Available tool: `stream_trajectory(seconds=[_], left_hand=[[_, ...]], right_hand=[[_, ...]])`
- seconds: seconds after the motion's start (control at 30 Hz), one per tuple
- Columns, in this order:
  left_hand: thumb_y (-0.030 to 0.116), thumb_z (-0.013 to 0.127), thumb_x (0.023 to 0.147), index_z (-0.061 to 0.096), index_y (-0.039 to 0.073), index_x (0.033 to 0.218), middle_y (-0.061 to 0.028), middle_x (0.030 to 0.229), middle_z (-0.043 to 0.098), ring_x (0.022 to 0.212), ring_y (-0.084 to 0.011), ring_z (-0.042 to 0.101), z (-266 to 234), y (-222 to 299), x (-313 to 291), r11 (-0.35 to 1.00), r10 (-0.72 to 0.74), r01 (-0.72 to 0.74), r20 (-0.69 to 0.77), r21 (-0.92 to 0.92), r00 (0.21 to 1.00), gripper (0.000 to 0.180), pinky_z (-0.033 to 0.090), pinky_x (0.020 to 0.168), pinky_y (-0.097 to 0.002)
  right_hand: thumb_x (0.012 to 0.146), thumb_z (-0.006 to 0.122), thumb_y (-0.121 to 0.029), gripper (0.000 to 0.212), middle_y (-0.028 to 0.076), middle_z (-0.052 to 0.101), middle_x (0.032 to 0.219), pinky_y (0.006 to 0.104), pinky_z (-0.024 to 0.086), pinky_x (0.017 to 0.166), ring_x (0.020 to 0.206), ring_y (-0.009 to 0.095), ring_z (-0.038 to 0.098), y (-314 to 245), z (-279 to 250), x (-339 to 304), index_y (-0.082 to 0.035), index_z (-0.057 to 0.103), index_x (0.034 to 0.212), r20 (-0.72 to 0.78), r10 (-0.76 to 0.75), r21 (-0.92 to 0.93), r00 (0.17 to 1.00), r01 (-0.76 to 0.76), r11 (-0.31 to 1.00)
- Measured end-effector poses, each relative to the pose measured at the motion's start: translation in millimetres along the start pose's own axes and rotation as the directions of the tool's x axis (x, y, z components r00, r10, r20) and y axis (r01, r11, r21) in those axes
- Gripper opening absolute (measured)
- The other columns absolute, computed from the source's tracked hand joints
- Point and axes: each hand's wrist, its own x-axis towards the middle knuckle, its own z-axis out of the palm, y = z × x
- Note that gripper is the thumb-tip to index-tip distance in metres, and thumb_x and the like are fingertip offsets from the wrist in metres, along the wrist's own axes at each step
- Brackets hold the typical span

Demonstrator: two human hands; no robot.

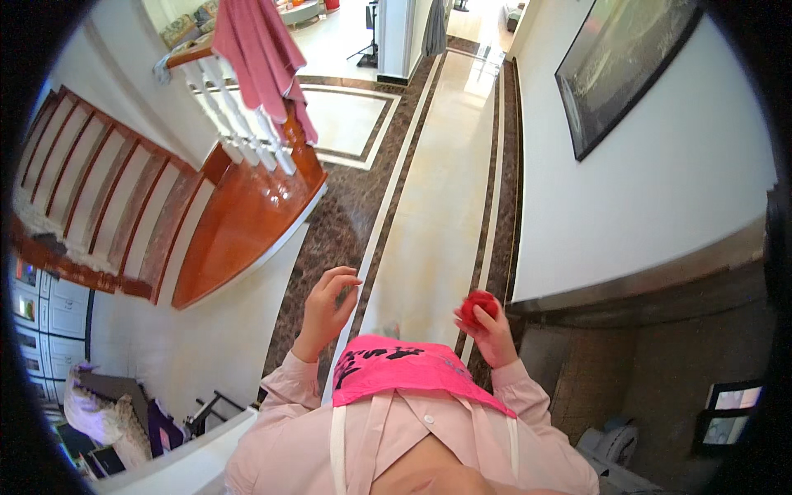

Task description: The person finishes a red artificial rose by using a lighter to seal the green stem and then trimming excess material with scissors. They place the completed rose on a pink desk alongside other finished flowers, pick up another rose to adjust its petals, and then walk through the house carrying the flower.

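My right hand [494, 339] is closed round a small bright red thing [479, 308], roundish and seemingly folded or bunched; its kind cannot be made out. Over the floor on the other side, my left hand [327, 312] is raised with its fingers loosely bent. A gap shows between its thumb and fingertips, with nothing seen between them. Below and between both hands hangs a pink apron [412, 370] with black markings, worn over my light pink shirt.
A long hallway floor [422, 198] with dark borders runs ahead. At left, a wooden staircase [247, 223] has a white-postered railing with a pink cloth [262, 54] over it. A framed picture [623, 70] hangs on the right wall. Lower left stand white cabinets [66, 322].
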Motion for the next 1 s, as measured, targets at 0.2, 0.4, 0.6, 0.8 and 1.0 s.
stream_trajectory(seconds=[0.2, 0.4, 0.6, 0.8, 1.0], left_hand=[[0.011, 0.078, 0.075, 0.063, 0.005, 0.085, -0.0103, 0.106, 0.065, 0.095, -0.0264, 0.065, 54, -47, 251, 0.972, 0.232, -0.233, 0.094, 0.0, 0.968, 0.019, 0.052, 0.079, -0.0334], [0.012, 0.07, 0.084, 0.059, 0.002, 0.066, -0.0097, 0.09, 0.066, 0.076, -0.022, 0.064, 69, -151, 426, 0.996, 0.06, -0.056, -0.063, 0.066, 0.996, 0.024, 0.05, 0.064, -0.0309], [0.005, 0.059, 0.091, 0.071, 0.002, 0.093, -0.0098, 0.098, 0.067, 0.08, -0.015, 0.065, 24, -220, 569, 0.969, -0.247, 0.223, -0.354, -0.107, 0.902, 0.013, 0.05, 0.064, -0.0257], [0.01, 0.066, 0.086, 0.071, 0.006, 0.105, -0.01, 0.087, 0.071, 0.073, -0.0188, 0.067, 7, -342, 727, 0.935, -0.35, 0.35, -0.295, -0.054, 0.889, 0.019, 0.051, 0.065, -0.0286], [0.012, 0.073, 0.081, 0.073, 0.004, 0.091, -0.0091, 0.082, 0.07, 0.071, -0.0172, 0.065, -67, -434, 970, 0.974, -0.209, 0.129, -0.523, -0.184, 0.826, 0.013, 0.05, 0.064, -0.0279]], right_hand=[[0.092, 0.059, -0.008, 0.031, 0.012, 0.061, 0.112, 0.0382, 0.055, 0.084, 0.103, 0.027, 0.062, -99, -48, 156, -0.004, 0.051, 0.122, -0.369, -0.162, -0.003, 0.915, 0.173, 0.985], [0.092, 0.062, -0.014, 0.035, 0.009, 0.058, 0.114, 0.0357, 0.054, 0.086, 0.103, 0.022, 0.061, -210, -41, 417, -0.004, 0.049, 0.123, -0.359, -0.349, -0.173, 0.866, 0.306, 0.936], [0.089, 0.064, -0.008, 0.039, 0.007, 0.062, 0.11, 0.0324, 0.053, 0.084, 0.098, 0.018, 0.062, -279, 177, 695, -0.006, 0.05, 0.126, 0.18, -0.139, -0.27, 0.974, 0.185, 0.945], [0.085, 0.069, -0.002, 0.047, 0.008, 0.064, 0.11, 0.0272, 0.05, 0.087, 0.1, 0.014, 0.062, -266, 372, 882, -0.002, 0.048, 0.128, 0.73, 0.207, -0.389, 0.651, 0.147, 0.91], [0.087, 0.067, -0.007, 0.045, 0.01, 0.061, 0.117, 0.0313, 0.051, 0.088, 0.105, 0.019, 0.061, -301, 461, 1052, -0.002, 0.048, 0.127, 0.497, 0.196, -0.429, 0.846, 0.043, 0.902]])
